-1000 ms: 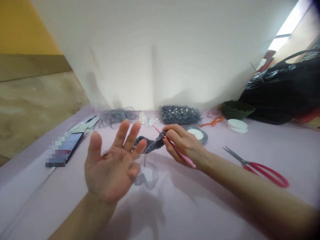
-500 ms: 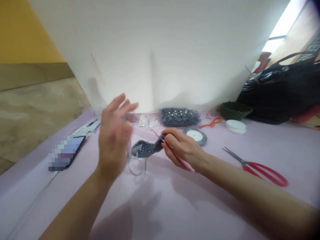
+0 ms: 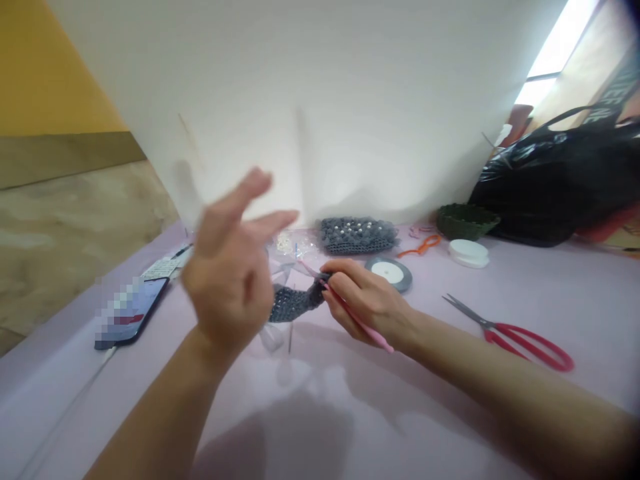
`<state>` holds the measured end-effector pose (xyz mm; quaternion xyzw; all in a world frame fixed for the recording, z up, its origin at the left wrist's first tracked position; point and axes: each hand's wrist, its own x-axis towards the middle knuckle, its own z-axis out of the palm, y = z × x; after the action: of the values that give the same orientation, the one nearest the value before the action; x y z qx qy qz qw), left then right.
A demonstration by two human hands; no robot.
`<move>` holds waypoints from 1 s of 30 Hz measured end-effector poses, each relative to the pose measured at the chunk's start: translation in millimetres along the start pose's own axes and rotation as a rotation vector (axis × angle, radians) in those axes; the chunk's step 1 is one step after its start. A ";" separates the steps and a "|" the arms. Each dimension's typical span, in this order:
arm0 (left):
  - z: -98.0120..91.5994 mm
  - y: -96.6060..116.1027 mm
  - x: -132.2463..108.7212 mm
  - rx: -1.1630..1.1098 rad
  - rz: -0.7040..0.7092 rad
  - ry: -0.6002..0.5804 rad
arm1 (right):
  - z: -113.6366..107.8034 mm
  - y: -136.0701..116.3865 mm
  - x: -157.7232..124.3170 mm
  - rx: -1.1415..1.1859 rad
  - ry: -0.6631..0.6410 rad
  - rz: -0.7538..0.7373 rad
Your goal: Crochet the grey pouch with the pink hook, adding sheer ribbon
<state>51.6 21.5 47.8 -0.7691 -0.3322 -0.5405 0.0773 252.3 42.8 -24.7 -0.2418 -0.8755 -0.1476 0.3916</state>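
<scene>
My right hand is closed around a pink-handled crochet hook and pinches the end of a dark grey crocheted strip. The hook's tip points up and left past the strip. My left hand is raised at the strip's left end, slightly blurred, with two fingers stretched out and apart and the others curled. It covers part of the strip. Thin grey ribbon loops below the strip, beside an upright needle-like pin.
Behind lie a grey crocheted piece with white beads, a bag of beads and a ribbon spool. Red-handled scissors, a white spool and a green crocheted bowl are rightward. A phone lies left.
My left hand has turned and moved slightly right, its fingers going from loosely spread to two stretched out. My right hand keeps hold of the hook and strip.
</scene>
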 end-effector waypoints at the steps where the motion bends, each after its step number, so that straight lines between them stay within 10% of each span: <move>1: 3.6 -1.7 -3.1 0.091 0.106 -0.024 | -0.3 0.1 0.1 -0.008 0.007 -0.001; 7: -0.8 -20.7 -22.6 0.258 -0.151 -0.497 | -2.4 4.2 1.5 -0.019 0.033 0.012; 14: -30.1 -1.8 -40.6 -0.286 -0.333 -0.610 | -4.8 8.1 3.3 -0.029 0.030 0.029; 18: -20.3 2.4 -48.2 -0.097 -0.388 -0.839 | -4.0 7.4 2.4 -0.026 0.055 0.018; 23: -5.9 -7.6 -53.3 0.256 -0.384 -0.526 | 1.2 1.1 -1.5 0.029 0.030 0.044; 30: 21.7 -0.1 -63.0 -0.283 -0.757 -0.402 | 9.8 -10.3 -5.8 0.215 0.047 0.096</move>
<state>56.2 5.0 -16.6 -0.6861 -0.5215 -0.4105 -0.2980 244.1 36.7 -36.1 -0.2365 -0.8642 -0.0394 0.4423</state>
